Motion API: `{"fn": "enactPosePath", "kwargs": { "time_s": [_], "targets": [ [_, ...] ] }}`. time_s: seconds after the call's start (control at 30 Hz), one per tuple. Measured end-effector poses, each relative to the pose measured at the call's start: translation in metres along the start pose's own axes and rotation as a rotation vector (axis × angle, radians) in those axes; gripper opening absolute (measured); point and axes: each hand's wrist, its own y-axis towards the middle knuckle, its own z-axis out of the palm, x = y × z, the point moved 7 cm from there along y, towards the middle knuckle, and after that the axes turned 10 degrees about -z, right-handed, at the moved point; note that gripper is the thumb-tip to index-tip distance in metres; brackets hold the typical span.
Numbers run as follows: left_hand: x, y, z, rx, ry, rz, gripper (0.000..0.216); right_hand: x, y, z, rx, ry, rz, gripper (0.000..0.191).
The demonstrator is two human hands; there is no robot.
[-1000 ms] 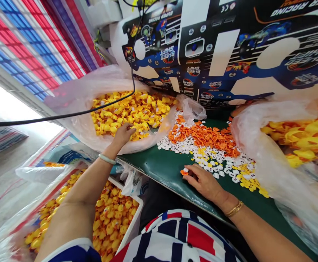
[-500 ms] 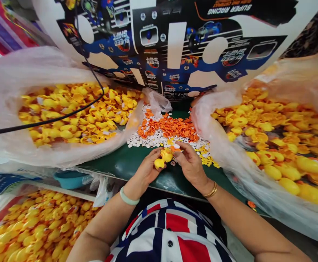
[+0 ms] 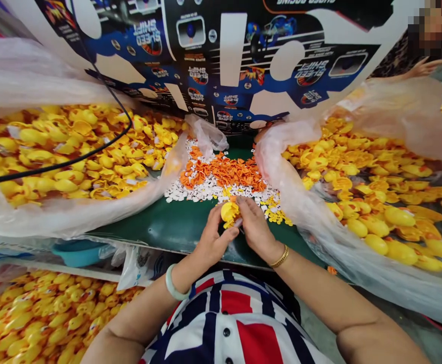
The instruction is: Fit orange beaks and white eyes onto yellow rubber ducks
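Note:
Between my left thumb and fingers, my left hand (image 3: 213, 236) holds a yellow plastic duck shell (image 3: 229, 212), its hollow side turned partly up. My right hand (image 3: 257, 228) is closed against the shell's right side, fingertips pressed together. A small pale piece shows beneath those fingertips, and a bit of orange at the shell's top edge; whether they are gripped or fixed in the shell I cannot tell. Just beyond the hands lie a heap of orange beak pieces (image 3: 239, 172), small white pieces (image 3: 190, 192) and small yellow pieces (image 3: 277, 215).
Clear plastic bags full of yellow duck shells lie left (image 3: 65, 146) and right (image 3: 398, 217) on the green table (image 3: 145, 225). A printed cardboard sheet (image 3: 232, 50) stands behind. Lower left are a duck-filled box (image 3: 54, 313) and blue basin (image 3: 79, 253). A black cable (image 3: 88, 156) crosses the left bag.
The duck shell has been turned so its hollow side shows, and my right hand has closed in on it. The view has shifted; another person's hand now shows at the upper right.

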Motion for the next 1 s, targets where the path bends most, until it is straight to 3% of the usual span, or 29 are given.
{"fn": "enactPosePath", "kwargs": {
  "time_s": [0.13, 0.23, 0.43, 0.53, 0.7, 0.87, 1.0],
  "targets": [
    [0.017, 0.006, -0.009, -0.138, -0.298, -0.139, 0.040, -0.009, -0.009, 0.007, 0.051, 0.007, 0.005, 0.036],
    [0.026, 0.010, -0.017, -0.133, -0.424, -0.282, 0.040, 0.005, -0.005, -0.001, 0.163, -0.187, -0.092, 0.035],
    [0.025, 0.006, -0.033, -0.059, -0.279, -0.358, 0.052, 0.068, -0.016, -0.003, 0.545, -0.875, -0.750, 0.029],
    [0.026, 0.003, -0.034, -0.080, -0.218, -0.354, 0.051, 0.076, -0.025, 0.004, 0.623, -1.103, -0.904, 0.029],
    [0.020, -0.002, -0.027, -0.089, -0.150, -0.318, 0.043, 0.072, -0.034, 0.014, 0.690, -1.292, -0.925, 0.023],
    [0.022, -0.006, -0.021, -0.080, -0.148, -0.319, 0.042, 0.056, -0.037, 0.016, 0.771, -1.279, -0.850, 0.022],
    [0.029, -0.008, -0.010, 0.055, -0.245, -0.383, 0.042, 0.044, -0.035, 0.010, 0.804, -1.172, -0.844, 0.026]
  ]
}}
